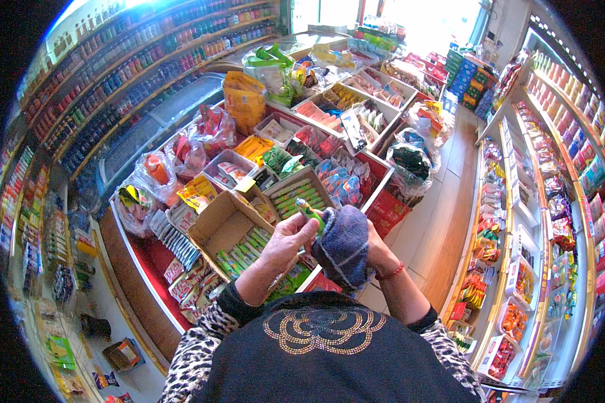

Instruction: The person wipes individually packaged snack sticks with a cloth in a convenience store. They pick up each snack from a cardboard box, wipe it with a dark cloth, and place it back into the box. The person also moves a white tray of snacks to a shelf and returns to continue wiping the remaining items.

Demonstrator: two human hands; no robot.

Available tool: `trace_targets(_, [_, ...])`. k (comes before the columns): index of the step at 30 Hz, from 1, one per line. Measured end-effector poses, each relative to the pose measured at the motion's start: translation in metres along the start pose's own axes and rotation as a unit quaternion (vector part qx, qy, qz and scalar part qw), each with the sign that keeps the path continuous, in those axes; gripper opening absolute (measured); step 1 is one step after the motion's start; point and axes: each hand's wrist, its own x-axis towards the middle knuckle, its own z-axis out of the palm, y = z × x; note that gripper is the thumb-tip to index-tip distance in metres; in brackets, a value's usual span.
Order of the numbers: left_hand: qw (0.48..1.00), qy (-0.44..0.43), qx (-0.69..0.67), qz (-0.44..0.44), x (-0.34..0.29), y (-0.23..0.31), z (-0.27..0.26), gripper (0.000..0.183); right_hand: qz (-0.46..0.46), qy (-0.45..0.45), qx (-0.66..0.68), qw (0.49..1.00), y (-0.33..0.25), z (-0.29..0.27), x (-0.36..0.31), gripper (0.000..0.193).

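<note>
In front of my chest, my left hand (286, 243) is closed on one end of a small green packet (308, 210), pinched between thumb and fingers. My right hand (380, 254) grips a dark blue cloth (343, 247) with pale lines, bunched up against the packet. The cloth hides most of the right fingers and part of the packet. Below and beyond my left hand stands an open cardboard box (212, 225) with several slim green packets (243, 254) in it. Farther on, another box holds a row of similar green sticks (301, 195).
A red-edged display table spreads ahead, crowded with trays, snack packets and plastic bags (156, 171). An orange bag (243, 101) stands at its far side. Stocked shelves (511, 221) line the right, bottle shelves (148, 54) the left. A wood-look floor strip (450, 208) runs along the right.
</note>
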Motion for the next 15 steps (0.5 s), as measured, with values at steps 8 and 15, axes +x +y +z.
trace_targets(8, [0.986,-0.005,-0.15,0.076,0.012,-0.008,0.014,0.03,0.002,-0.038,0.076,0.996,0.011,0.001,-0.005,0.049])
trace_targets(15, [0.935,0.038,-0.265,0.231,0.027,0.042,-0.024,0.03,0.038,0.016,-0.116,0.992,0.024,-0.028,-0.044,0.028])
